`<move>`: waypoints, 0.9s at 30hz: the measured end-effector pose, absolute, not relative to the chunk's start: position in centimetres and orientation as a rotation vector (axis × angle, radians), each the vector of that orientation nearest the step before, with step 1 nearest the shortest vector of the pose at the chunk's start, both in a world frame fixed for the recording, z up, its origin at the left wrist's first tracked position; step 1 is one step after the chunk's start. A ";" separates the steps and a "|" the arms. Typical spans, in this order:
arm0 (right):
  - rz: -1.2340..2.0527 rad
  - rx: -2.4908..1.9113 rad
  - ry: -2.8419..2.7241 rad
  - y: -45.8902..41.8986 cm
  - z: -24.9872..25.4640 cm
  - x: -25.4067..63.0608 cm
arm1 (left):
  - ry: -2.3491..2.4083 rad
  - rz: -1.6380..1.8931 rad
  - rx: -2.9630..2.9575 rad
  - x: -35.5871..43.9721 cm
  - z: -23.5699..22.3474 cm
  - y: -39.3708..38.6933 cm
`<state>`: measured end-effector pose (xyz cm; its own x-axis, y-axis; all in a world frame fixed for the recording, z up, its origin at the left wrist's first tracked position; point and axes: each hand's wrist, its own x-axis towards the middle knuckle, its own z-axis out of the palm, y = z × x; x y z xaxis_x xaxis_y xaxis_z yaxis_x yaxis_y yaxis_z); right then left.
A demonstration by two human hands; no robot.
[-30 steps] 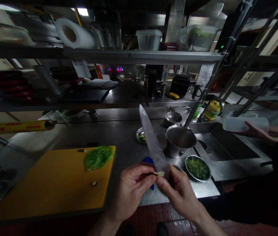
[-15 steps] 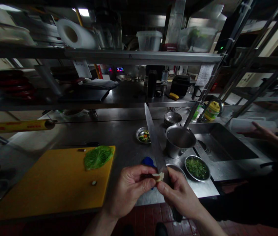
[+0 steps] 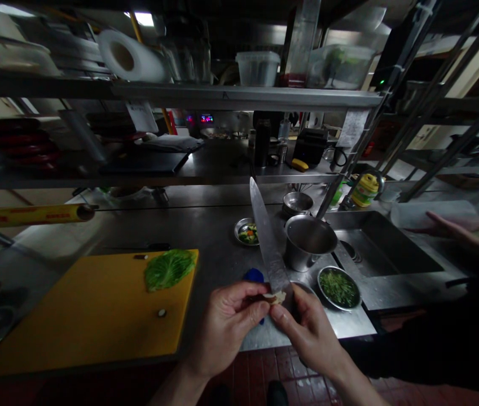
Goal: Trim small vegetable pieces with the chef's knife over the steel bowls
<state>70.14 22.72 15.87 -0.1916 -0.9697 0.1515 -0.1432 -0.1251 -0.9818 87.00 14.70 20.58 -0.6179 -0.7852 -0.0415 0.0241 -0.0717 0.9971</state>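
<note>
My left hand (image 3: 233, 324) pinches a small vegetable piece (image 3: 273, 298) with brown skin and white flesh between thumb and fingers. In my right hand (image 3: 311, 327) is a kitchen knife (image 3: 267, 237), its blade rising away from me with the tip up. The blade's lower part meets the piece, and my right thumb presses close beside it. Most of the knife's handle is hidden by my hand. To the left, a yellow cutting board (image 3: 108, 316) bears a green cabbage leaf (image 3: 170, 269) and small dark-skinned, white-ended bits (image 3: 162, 313).
Beyond the knife lies a small bowl of cut vegetables (image 3: 246, 232). A steel pot (image 3: 310, 242) and a bowl of greens (image 3: 339, 288) stand right, beside the sink (image 3: 387, 245). Another person's hand (image 3: 455, 228) holds a translucent container (image 3: 434, 213). A steel shelf (image 3: 231, 97) crosses above.
The brown-and-white piece has turned slightly and shows more of its cut side by the blade. The other person's hand and container have shifted slightly over the sink side.
</note>
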 end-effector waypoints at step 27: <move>-1.416 -1.092 1.087 22.2 16.4 70.5 | -1.431 -1.893 0.747 86.9 19.4 14.3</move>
<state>70.47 22.21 16.39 -0.0904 -0.9928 0.0786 0.1806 -0.0940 -0.9790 86.94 14.29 19.38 -0.6324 -0.7723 -0.0599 0.1529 -0.2004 0.9677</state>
